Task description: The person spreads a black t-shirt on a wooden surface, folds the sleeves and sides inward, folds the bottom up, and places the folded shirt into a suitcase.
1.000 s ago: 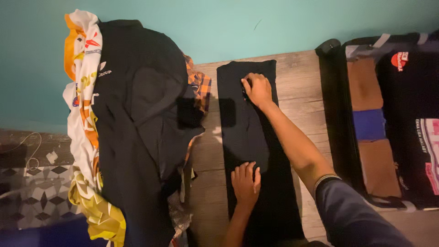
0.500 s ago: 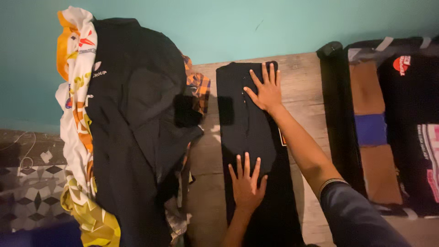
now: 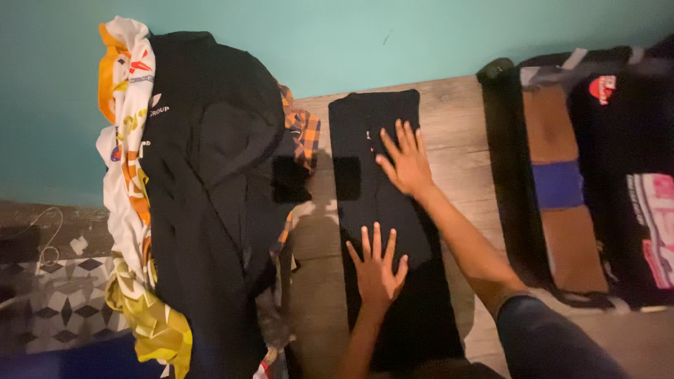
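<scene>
A black garment [image 3: 382, 210] folded into a long narrow strip lies on the wooden floor [image 3: 460, 151], one end near the teal wall [image 3: 337, 38]. The left hand [image 3: 378, 270] rests flat on its middle, fingers spread, gripping nothing. The right hand [image 3: 406, 160] lies flat farther up the strip, fingers spread too. To the left sits a pile of clothes [image 3: 203, 182], with a black shirt over white-and-orange fabric. To the right lies an open suitcase [image 3: 562, 189] with clothes inside.
</scene>
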